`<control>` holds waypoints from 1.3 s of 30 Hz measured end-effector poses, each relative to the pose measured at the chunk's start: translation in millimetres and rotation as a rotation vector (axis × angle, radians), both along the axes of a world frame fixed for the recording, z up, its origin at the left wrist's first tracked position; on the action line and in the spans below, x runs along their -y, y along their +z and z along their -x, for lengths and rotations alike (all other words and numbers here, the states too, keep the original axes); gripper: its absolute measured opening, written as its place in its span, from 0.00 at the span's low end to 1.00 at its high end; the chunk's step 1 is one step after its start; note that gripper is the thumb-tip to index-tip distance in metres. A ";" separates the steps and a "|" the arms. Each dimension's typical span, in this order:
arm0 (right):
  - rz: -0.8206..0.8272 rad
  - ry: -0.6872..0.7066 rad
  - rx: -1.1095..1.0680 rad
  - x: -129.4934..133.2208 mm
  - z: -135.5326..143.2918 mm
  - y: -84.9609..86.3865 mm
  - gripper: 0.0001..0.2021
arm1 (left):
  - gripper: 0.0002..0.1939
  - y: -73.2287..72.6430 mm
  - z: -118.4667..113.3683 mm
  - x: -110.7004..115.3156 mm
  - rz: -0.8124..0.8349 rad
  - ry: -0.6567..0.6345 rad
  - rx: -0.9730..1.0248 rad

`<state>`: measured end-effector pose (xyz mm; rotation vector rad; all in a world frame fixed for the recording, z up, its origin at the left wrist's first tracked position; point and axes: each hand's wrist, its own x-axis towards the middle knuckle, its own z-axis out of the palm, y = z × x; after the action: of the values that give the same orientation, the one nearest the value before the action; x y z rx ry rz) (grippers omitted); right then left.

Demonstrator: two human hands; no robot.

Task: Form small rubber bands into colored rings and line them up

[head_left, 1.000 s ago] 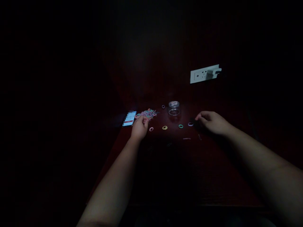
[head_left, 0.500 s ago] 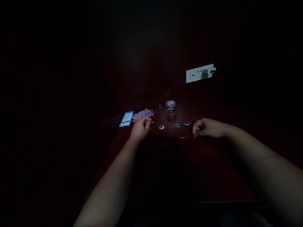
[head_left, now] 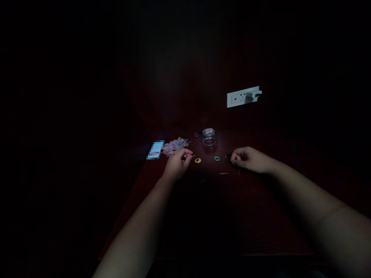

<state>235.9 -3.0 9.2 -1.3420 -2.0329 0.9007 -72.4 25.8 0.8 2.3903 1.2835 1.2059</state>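
From my remote seat I had the left hand [head_left: 177, 164] pinched down, thumb against forefinger, with what looked like a thin pale band [head_left: 193, 155] poking past the tips, just beside the yellow band [head_left: 199, 161]. A light grip suited it, I judged; squeezing harder could have flicked it away. The heap of elastic bands [head_left: 175, 146] lay just beyond that hand, near the phone [head_left: 155, 150]. The right hand [head_left: 251, 159] was half curled, fingertips close together at the bluish band [head_left: 227, 155]; whether they had hold of anything I could not tell. In such dimness, coming in low and clear of the green band [head_left: 216, 160] seemed wise. The lidded jar [head_left: 209, 139] stood upright, farther back.
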 end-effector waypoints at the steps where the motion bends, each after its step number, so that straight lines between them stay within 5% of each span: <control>1: -0.057 -0.025 -0.037 2.6 7.9 -0.8 0.10 | 0.06 1.5 -6.0 5.1 -0.022 -0.034 -0.005; 6: -0.206 0.049 -0.181 21.5 49.2 -0.4 0.12 | 0.05 12.1 -36.2 34.9 -0.132 -0.200 -0.062; 11: -0.221 0.136 -0.205 30.5 59.1 3.4 0.07 | 0.04 22.1 -49.1 49.8 -0.148 -0.290 -0.101; 31: -0.302 0.095 -0.159 27.9 52.7 1.3 0.09 | 0.10 22.5 -45.2 52.7 -0.123 -0.275 -0.107; 39: -0.339 0.107 -0.124 29.1 52.3 2.9 0.07 | 0.03 20.8 -45.0 51.3 -0.088 -0.236 -0.112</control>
<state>183.6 -32.2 12.1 -0.9790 -2.0631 0.6290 -27.4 -25.4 21.6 2.6167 0.9590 1.0954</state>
